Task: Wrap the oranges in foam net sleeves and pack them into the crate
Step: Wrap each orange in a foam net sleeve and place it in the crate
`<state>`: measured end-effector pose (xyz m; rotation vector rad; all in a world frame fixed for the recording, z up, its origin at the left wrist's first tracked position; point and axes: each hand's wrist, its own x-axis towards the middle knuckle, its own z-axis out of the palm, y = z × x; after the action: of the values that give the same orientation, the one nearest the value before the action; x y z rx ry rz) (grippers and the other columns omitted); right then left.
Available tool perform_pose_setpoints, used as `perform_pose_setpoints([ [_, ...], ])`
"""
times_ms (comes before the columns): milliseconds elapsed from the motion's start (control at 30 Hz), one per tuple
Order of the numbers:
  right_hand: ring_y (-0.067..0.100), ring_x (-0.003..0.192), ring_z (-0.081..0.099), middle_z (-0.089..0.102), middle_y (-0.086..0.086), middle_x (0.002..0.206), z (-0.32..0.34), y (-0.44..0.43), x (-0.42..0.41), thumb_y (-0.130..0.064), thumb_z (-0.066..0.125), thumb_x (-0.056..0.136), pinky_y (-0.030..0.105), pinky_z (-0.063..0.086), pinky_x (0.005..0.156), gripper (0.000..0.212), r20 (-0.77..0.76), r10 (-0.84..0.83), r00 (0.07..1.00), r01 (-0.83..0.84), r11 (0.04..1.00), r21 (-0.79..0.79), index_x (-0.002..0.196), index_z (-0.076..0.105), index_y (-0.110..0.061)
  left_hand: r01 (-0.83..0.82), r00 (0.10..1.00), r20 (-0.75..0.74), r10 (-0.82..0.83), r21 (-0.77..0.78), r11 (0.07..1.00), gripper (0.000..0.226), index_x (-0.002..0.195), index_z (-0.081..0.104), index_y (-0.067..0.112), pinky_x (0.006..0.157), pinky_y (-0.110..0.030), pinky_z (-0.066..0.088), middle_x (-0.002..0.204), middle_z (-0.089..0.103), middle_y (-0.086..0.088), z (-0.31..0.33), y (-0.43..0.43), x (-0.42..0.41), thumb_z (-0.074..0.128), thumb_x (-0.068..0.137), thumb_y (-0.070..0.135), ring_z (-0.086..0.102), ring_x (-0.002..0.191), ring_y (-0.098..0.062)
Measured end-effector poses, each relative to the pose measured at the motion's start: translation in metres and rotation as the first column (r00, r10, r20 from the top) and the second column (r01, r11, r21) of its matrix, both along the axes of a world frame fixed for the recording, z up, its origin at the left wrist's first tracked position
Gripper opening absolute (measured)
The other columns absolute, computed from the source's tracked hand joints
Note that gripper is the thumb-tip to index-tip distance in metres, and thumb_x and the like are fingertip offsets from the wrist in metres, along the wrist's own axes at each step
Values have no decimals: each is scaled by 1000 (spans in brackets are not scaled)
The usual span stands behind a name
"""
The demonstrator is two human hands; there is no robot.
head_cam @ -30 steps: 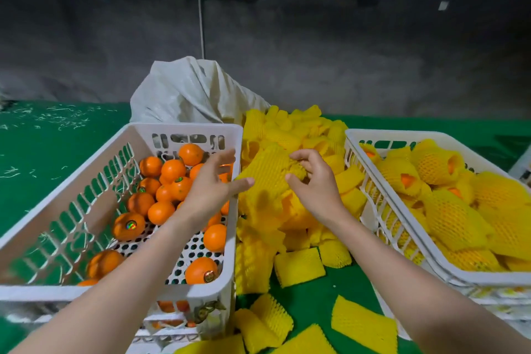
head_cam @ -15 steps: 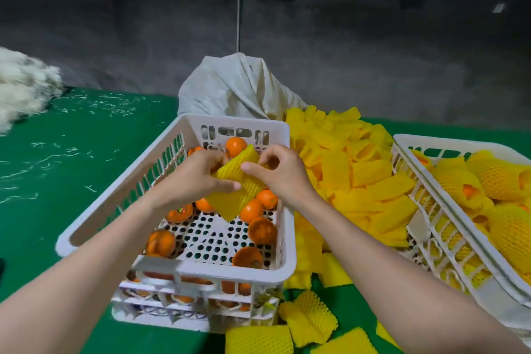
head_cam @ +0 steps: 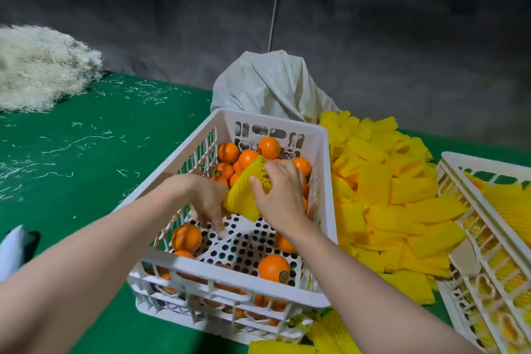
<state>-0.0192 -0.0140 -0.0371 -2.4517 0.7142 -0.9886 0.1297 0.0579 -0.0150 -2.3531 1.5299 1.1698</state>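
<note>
A white crate [head_cam: 230, 270] in the centre holds several bare oranges, one near the front [head_cam: 273, 267] and a cluster at the back [head_cam: 268, 147]. Over the crate's middle my right hand [head_cam: 280, 195] is shut on a yellow foam net sleeve [head_cam: 244, 198], gripping it from the top right. My left hand [head_cam: 207, 201] sits at the sleeve's left edge, its fingers apart and pointing down toward the perforated crate floor, close to an orange [head_cam: 186, 237]. A second white crate [head_cam: 459, 169] at the right edge holds yellow wrapped fruit.
A large pile of loose yellow sleeves [head_cam: 388, 195] lies between the two crates, with more at the front [head_cam: 324, 333]. A pale sack [head_cam: 273, 86] stands behind the centre crate. A heap of white fibre [head_cam: 37, 66] sits far left on the green table [head_cam: 86, 167].
My view has swung left and closer to the orange crate. Both hands have moved lower into it with the sleeve, and my left hand has let its fingers drop off the sleeve toward the floor.
</note>
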Motion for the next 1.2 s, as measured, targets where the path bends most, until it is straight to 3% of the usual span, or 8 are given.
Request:
perform_pose_setpoints([
  [167, 21, 77, 48, 52, -3, 73, -10, -11, -7, -19, 54, 94, 32, 33, 78, 19, -77, 71, 994, -53, 975, 217, 113, 51, -20, 104, 822, 496, -282, 355, 929, 54, 138, 45, 10, 87, -32, 48, 135, 54, -7, -44, -14, 12, 62, 91, 30, 55, 119, -26],
  [300, 19, 62, 41, 58, 2, 70, -19, -12, -4, -19, 51, 96, 27, 30, 71, 19, -95, 176, 980, -152, 964, 218, 114, 54, -24, -76, 941, 339, -16, 258, 963, 57, 150, 12, 3, 105, -31, 41, 149, 36, 1, -69, -18, 26, 2, 99, 25, 45, 130, -23],
  [467, 23, 73, 52, 61, 10, 84, -17, -12, -2, -24, 46, 98, 36, 43, 68, 18, -136, 234, 963, -190, 942, 277, 116, 49, -25, -172, 935, 342, 90, 218, 961, 42, 131, 54, 6, 104, -36, 42, 132, 55, -13, -103, -9, 29, 58, 93, 22, 50, 125, -29],
  [667, 4, 57, 48, 55, 4, 79, -3, -18, -1, -21, 39, 101, 27, 44, 55, 22, 31, 160, 987, -151, 822, 550, 121, 47, -16, -487, 861, -214, 461, -85, 869, 47, 128, 49, 8, 77, -29, 56, 126, 55, -11, -72, -24, 24, 68, 85, 12, 59, 109, -29],
  [833, 13, 70, 65, 70, 2, 80, 21, -27, -25, -8, 51, 92, 24, 51, 59, 18, 447, -14, 894, -407, 390, 826, 106, 63, -10, -713, 450, -842, 298, -137, 688, 61, 124, 46, 8, 86, -43, 54, 127, 54, -20, -16, -22, 1, 74, 71, -2, 62, 105, -31],
  [1067, 23, 58, 61, 57, 17, 54, 58, -19, -86, -33, 92, 11, 20, 48, 61, 47, 618, -129, 775, -597, 167, 784, 44, 64, -15, -788, 40, -984, 172, 75, 611, 55, 118, 54, 13, 70, -40, 55, 118, 56, -20, 19, -19, -57, 70, 66, 16, 60, 92, -31],
  [1133, 41, 90, 63, 52, 40, 75, 63, -7, -101, -33, 87, 41, 29, 48, 90, 30, 612, -162, 774, -583, 195, 789, 36, 63, -15, -788, -121, -985, 122, 170, 592, 52, 119, 55, 6, 70, -48, 58, 118, 56, -25, 28, -22, -80, 66, 69, 10, 64, 92, -37],
  [1200, 30, 76, 68, 62, 29, 67, 67, 0, -108, -35, 73, 72, 26, 53, 77, 34, 587, -194, 786, -561, 175, 809, 44, 68, -16, -792, -211, -976, 61, 207, 574, 49, 118, 55, 0, 69, -51, 59, 110, 61, -26, 34, -25, -103, 63, 71, 7, 67, 88, -38],
])
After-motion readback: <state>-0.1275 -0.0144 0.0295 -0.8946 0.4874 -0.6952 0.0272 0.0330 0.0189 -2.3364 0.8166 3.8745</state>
